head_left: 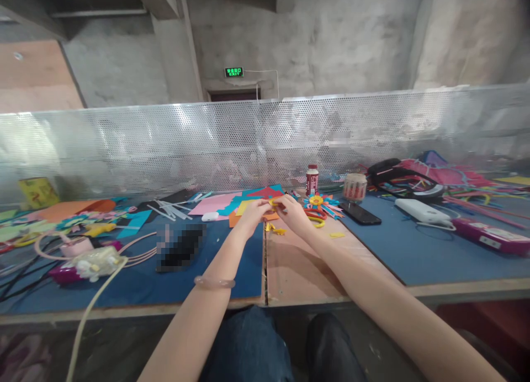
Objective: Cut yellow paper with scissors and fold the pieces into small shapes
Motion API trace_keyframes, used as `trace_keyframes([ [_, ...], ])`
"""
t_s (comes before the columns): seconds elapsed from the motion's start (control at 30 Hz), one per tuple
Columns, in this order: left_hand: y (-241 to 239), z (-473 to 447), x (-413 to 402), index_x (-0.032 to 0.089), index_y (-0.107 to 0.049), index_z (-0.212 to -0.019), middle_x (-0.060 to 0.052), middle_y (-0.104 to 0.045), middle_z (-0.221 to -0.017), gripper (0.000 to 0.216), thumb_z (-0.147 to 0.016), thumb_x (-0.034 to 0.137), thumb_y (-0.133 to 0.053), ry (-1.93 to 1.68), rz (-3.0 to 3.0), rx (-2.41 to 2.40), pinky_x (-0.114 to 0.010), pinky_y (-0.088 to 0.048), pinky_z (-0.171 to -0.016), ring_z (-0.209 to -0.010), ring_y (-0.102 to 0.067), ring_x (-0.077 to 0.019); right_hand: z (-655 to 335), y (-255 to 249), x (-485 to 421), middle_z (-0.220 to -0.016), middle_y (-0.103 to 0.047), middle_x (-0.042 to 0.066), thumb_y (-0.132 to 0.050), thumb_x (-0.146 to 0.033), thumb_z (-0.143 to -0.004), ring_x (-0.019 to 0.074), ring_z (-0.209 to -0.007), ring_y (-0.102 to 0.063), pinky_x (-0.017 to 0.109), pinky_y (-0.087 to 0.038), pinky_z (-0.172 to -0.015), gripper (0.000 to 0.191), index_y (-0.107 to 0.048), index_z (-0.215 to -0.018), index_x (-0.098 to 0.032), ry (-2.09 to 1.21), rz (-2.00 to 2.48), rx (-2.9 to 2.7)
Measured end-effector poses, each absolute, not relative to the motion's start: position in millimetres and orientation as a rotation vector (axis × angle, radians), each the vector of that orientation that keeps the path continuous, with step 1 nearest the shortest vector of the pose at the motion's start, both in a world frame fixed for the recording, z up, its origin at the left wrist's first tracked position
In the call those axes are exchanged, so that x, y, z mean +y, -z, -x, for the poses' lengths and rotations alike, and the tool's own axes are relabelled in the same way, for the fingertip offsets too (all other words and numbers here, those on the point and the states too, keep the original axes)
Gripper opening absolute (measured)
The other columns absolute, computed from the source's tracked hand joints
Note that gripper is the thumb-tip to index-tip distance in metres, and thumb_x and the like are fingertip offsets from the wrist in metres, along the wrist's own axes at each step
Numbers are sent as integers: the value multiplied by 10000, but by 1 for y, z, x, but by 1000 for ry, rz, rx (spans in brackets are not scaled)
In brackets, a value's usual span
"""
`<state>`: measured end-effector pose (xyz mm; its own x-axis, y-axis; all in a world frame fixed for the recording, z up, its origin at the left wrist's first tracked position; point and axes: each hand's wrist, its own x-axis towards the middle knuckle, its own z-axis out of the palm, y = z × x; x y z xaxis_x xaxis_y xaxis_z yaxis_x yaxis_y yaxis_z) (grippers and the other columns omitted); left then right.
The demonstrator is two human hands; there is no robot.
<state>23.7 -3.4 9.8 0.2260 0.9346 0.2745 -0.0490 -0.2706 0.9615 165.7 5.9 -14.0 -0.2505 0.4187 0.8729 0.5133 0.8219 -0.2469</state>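
My left hand (253, 216) and my right hand (293, 213) meet over the middle of the table, fingertips pinched together. Between them is a small yellow piece (273, 203), mostly covered by the fingers; its material is hard to make out. Just below the hands lie curled yellow scraps (276, 231) on the bare wooden strip. To the right of my right hand sits a paper-like flower (317, 202) with a yellow centre and blue and pink petals. Yellow and orange sheets (237, 218) lie behind and left of my left hand.
A red-capped bottle (312, 180), a jar (355, 187) and a black phone (361, 213) stand or lie at right, near a white device (422, 211) and a purple power strip (491, 235). Cables and a plug strip (89, 265) spread at left. A perforated metal screen (165, 144) borders the back.
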Motion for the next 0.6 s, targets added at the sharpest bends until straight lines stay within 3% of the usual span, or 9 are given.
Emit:
trace_keyframes([
  [0.33,-6,-24,2,154,-606,-734,-50,-602,-782,164,-656,297,-583,-1289,-1491,858,-227,-383,-606,-743,-563,-134,-169,12,4,-802,-503,51,-433,-129,-802,163,-784,-468,294,-410,-747,138,-555,-789,-193,217,684,-1905],
  [0.6,-9,-25,-1,135,-611,-780,-75,-610,-828,204,-653,291,-574,-1284,-1417,824,-224,-384,-584,-719,-580,-137,-167,10,4,-852,-509,55,-428,-136,-805,162,-818,-490,301,-424,-763,174,-561,-897,-200,149,647,-1885],
])
